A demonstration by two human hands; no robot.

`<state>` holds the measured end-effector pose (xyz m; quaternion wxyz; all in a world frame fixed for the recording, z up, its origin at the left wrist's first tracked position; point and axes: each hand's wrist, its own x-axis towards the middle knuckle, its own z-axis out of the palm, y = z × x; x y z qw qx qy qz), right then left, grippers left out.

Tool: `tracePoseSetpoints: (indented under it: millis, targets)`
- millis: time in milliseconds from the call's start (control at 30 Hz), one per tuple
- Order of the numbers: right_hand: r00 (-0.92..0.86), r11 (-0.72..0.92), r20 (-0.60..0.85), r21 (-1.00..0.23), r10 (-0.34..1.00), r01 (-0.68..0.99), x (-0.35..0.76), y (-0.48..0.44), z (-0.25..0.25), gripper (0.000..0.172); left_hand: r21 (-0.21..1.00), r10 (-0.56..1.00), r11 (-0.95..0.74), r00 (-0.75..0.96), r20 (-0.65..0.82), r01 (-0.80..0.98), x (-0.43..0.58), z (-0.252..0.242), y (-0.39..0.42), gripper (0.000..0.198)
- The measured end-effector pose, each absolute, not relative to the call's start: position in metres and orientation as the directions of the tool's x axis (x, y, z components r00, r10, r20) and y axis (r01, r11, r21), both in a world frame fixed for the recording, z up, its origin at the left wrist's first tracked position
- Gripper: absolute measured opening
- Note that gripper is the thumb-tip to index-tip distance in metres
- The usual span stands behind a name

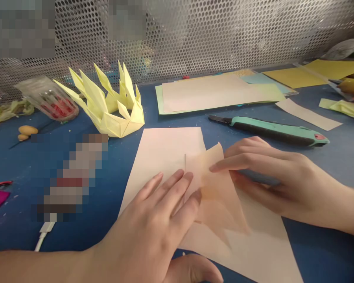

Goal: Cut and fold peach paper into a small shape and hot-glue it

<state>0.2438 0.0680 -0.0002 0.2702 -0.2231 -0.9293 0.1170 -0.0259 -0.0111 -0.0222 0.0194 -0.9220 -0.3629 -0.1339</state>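
A pale peach sheet of paper (165, 151) lies on the blue table (106, 188) in front of me. One corner of it is folded over into a flap (216, 196) near the middle. My left hand (156, 220) lies flat on the sheet with its fingers stretched out, the fingertips at the flap's left edge. My right hand (271, 177) comes in from the right, fingers extended and pressing on the flap's upper part.
A teal utility knife (280, 131) lies just beyond my right hand. A yellow folded-paper crown (112, 106) stands at the left, beside a tipped clear cup (48, 98). Stacked paper sheets (218, 94) lie at the back under a perforated metal screen (194, 35).
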Motion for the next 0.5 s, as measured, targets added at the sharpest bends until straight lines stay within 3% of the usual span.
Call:
tracePoseSetpoints:
  millis: [100,200,333,433,500]
  targets:
    - [-0.752,0.909,0.514,-0.178,0.412,0.377,0.247,0.073,-0.004,0.029,0.111,0.666,-0.742,0.710,0.229,0.661,-0.024,-0.022,-0.009,0.069]
    - [-0.824,0.955,0.496,-0.032,0.272,0.296,0.253,0.075,-0.005,0.020,0.114,0.661,-0.747,0.715,0.229,0.655,-0.023,-0.023,-0.009,0.064]
    - [-0.847,0.971,0.503,0.061,0.172,0.233,0.256,0.073,-0.002,0.020,0.064,0.650,-0.746,0.705,0.283,0.663,-0.022,-0.024,-0.012,0.064]
    - [-0.831,0.966,0.513,0.016,0.212,0.257,0.254,0.065,0.001,0.027,0.056,0.643,-0.753,0.714,0.277,0.656,-0.022,-0.023,-0.012,0.065]
    - [-0.834,0.958,0.472,-0.152,0.287,0.243,0.251,0.058,0.001,0.025,0.057,0.636,-0.762,0.728,0.257,0.645,-0.022,-0.023,-0.011,0.065]
